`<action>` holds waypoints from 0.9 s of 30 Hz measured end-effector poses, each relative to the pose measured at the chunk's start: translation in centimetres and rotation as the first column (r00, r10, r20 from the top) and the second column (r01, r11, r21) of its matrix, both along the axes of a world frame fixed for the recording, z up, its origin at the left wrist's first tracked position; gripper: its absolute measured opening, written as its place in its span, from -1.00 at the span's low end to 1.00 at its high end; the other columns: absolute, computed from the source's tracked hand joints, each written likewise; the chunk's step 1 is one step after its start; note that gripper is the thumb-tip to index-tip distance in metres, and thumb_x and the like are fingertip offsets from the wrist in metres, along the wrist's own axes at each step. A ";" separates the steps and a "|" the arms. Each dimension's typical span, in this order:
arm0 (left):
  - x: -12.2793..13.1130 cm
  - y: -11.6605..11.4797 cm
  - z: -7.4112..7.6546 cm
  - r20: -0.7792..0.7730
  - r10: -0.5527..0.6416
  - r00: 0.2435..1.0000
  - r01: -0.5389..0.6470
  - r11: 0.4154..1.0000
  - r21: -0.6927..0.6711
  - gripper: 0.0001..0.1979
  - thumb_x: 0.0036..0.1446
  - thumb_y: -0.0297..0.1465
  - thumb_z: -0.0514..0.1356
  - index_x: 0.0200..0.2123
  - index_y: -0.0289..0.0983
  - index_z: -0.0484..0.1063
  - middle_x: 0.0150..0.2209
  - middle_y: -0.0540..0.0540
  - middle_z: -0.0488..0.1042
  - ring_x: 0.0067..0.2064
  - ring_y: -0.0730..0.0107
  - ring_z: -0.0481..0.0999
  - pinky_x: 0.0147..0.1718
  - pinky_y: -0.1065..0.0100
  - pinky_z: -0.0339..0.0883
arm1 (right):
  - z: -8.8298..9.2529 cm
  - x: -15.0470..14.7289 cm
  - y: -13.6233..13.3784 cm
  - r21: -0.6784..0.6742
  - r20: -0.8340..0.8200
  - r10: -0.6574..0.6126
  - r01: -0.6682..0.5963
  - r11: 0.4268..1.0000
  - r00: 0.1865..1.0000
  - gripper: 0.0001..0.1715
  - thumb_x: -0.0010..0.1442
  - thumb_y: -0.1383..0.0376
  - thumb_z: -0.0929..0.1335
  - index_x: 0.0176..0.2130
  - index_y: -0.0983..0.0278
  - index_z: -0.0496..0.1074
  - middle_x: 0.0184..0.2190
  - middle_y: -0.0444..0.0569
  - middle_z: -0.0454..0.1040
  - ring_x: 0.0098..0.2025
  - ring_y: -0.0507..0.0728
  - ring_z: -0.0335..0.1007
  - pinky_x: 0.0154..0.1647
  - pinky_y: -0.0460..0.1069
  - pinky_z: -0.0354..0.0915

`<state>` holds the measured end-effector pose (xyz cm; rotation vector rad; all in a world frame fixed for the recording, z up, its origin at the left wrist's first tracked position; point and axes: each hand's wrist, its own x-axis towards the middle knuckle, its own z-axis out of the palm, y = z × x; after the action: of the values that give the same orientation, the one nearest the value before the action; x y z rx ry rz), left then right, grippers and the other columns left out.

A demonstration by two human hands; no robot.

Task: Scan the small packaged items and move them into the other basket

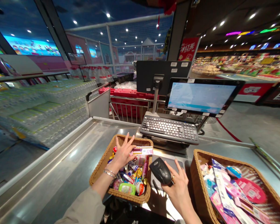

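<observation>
My left hand [124, 153] is over the left wicker basket [100, 161], some fingers spread. Its thumb side grips a narrow pink-and-white package [143, 151] with what looks like a barcode label. My right hand [177, 183] holds a black handheld barcode scanner [160, 171], its head turned toward the left basket. Small packaged goods fill that basket, among them a green-framed pack [127, 189] and a red-and-white egg-shaped item [140, 188]. A second wicker basket [196, 180] stands right of my right hand, with long packets and a round red package [251, 190] inside.
Both baskets sit on a metal checkout counter [67, 168]. Behind them are a black keyboard [169, 128], a lit monitor [200, 97] and a second screen seen from behind [163, 74]. A cart [98, 104] and stacked bottle packs [44, 109] stand beyond the counter.
</observation>
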<state>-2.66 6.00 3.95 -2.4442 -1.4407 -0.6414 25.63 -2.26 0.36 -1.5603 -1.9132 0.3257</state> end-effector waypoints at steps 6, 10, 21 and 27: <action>0.1 0.1 -0.1 0.000 -0.007 1.000 0.007 1.000 0.006 -0.72 0.11 -0.30 0.29 -0.10 -0.22 0.45 0.31 -0.27 0.20 0.40 -0.14 -0.09 0.17 -0.52 -0.55 | -0.1 0.1 0.0 0.022 -0.004 0.011 -0.010 1.000 1.000 -0.65 0.00 0.24 0.38 -0.15 0.09 0.57 0.14 -0.14 0.42 0.39 0.41 -0.09 0.28 0.46 -0.08; 0.2 0.2 -0.1 -0.009 -0.016 1.000 0.016 1.000 0.014 -0.71 0.12 -0.30 0.28 -0.08 -0.23 0.45 0.31 -0.27 0.20 0.40 -0.12 -0.10 0.18 -0.49 -0.54 | 0.1 0.2 -0.2 0.026 0.007 0.002 -0.002 1.000 1.000 -0.70 -0.01 0.28 0.37 -0.22 0.09 0.58 0.15 -0.16 0.41 0.39 0.41 -0.09 0.27 0.46 -0.07; 2.0 1.1 0.6 -0.008 -0.065 0.998 0.065 0.998 0.020 -0.71 0.10 -0.30 0.30 -0.10 -0.22 0.46 0.29 -0.27 0.22 0.39 -0.14 -0.06 0.17 -0.52 -0.52 | 0.1 1.4 -0.6 0.050 0.006 -0.070 0.070 0.996 0.998 -0.58 -0.02 0.30 0.34 -0.13 0.12 0.55 0.18 -0.12 0.38 0.39 0.40 -0.10 0.28 0.45 -0.07; 3.4 1.8 0.7 -0.007 -0.113 0.994 0.113 0.993 0.030 -0.73 0.13 -0.27 0.28 -0.11 -0.21 0.46 0.30 -0.26 0.22 0.40 -0.12 -0.07 0.18 -0.49 -0.54 | 0.2 2.3 -0.9 0.088 0.009 -0.119 0.118 0.989 0.993 -0.57 -0.01 0.30 0.33 -0.11 0.13 0.54 0.17 -0.10 0.39 0.39 0.39 -0.09 0.28 0.42 -0.02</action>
<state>0.74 7.77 4.69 -2.5163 -1.2881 -0.6743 27.97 -3.19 0.54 -1.6137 -1.8111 0.1777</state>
